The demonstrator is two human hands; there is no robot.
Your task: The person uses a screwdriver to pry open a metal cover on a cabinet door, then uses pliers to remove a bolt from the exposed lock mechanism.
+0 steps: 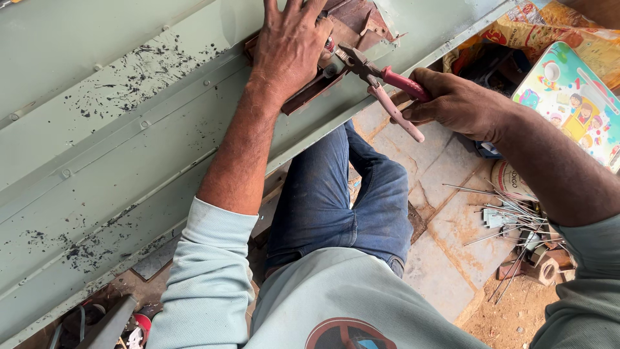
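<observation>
My left hand (290,45) presses flat on a rusty brown metal fitting (349,26) mounted on a pale green metal panel (129,129). My right hand (458,103) grips the pink handles of a pair of pliers (381,81). The pliers' jaws meet a small part at the fitting's edge, right next to my left fingers. My bent leg in blue jeans (342,200) lies below the panel.
Thin metal rods and small metal scraps (516,226) lie on the stone floor at right. A colourful printed board (575,97) and a yellow printed bag (555,26) sit at the upper right. Black speckles mark the panel.
</observation>
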